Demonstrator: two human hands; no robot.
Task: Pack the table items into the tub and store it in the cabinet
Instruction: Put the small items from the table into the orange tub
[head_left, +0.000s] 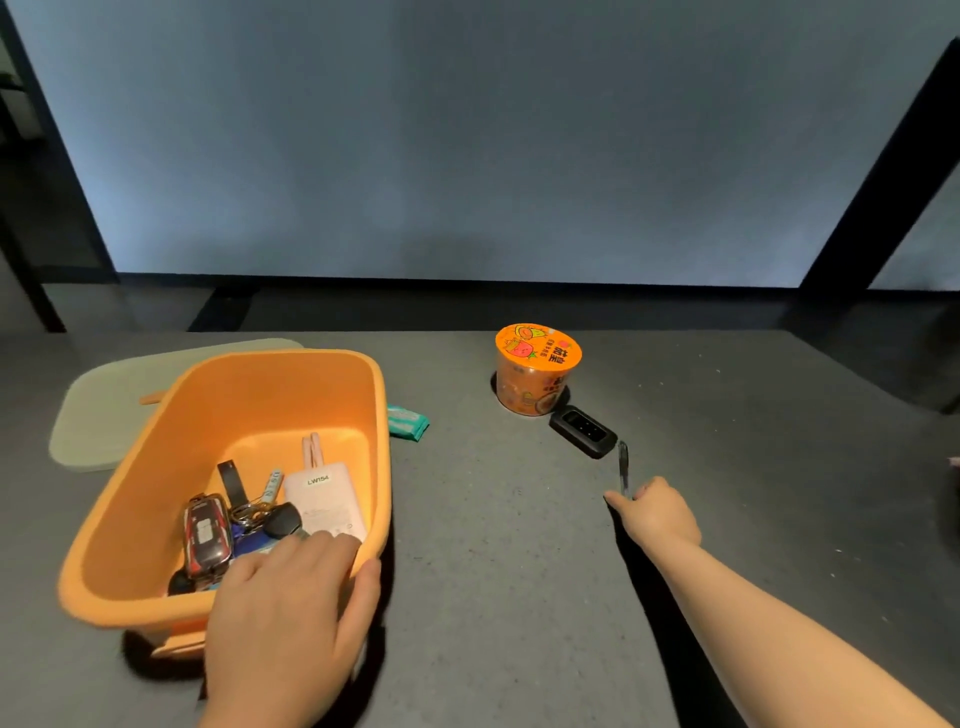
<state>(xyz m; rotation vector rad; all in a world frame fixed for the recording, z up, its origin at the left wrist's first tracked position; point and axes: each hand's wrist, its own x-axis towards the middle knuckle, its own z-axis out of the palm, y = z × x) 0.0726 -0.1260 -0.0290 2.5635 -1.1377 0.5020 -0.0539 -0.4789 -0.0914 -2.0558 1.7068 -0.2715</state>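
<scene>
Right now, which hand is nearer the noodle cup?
Right. The right hand is at the pen, just short of the noodle cup; the left hand grips the tub.

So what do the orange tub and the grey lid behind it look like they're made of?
The orange tub looks like matte moulded plastic: one piece, rounded rim, even colour. The grey lid seems a similar dull plastic, flat with rounded corners; silicone can't be ruled out.

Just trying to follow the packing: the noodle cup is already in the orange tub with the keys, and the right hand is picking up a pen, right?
Not quite. The head view shows the noodle cup out on the table, beside a small black device, not in the orange tub. The rest holds: the keys lie in the tub, and the right hand is picking up a pen.
</scene>
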